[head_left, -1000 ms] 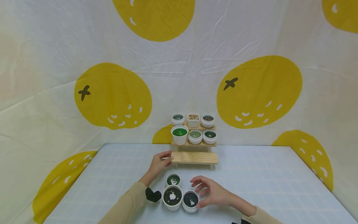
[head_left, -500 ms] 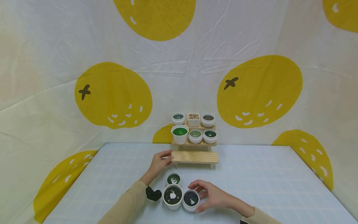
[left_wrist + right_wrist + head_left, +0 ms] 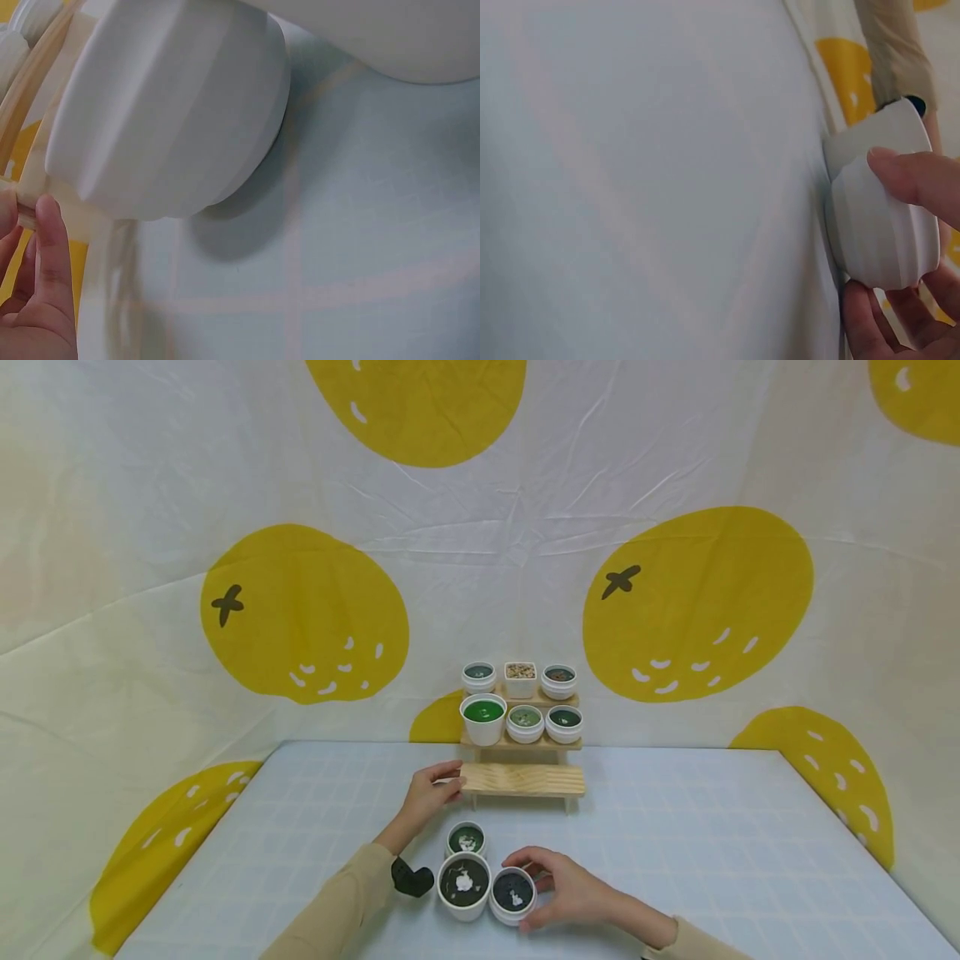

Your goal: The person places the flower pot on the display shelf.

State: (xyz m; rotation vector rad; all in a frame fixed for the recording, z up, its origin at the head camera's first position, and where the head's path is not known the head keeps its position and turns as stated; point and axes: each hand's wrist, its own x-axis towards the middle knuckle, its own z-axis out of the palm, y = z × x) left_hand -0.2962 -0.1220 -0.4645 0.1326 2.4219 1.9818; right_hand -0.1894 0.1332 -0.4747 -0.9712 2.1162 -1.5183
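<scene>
My left hand pinches the left end of the lowest shelf of a wooden step stand; the left wrist view shows the thumb and a finger on the wood. Nearer to me, my right hand holds a small white pot with a dark filling and a white fleck on top. Thumb and fingers lie on opposite sides of this ribbed pot in the right wrist view. Left of it stands a larger white cup with a dark filling. A small pot with green filling sits just behind the cup.
On the stand's middle shelf are a bright green-filled cup and two small round pots. The top shelf bears a square pot between two round ones. A fruit-print cloth hangs behind the pale checked table.
My right hand has moved slightly left and its fingers have closed around the small dark-filled pot. The left hand stays at the shelf's end.
</scene>
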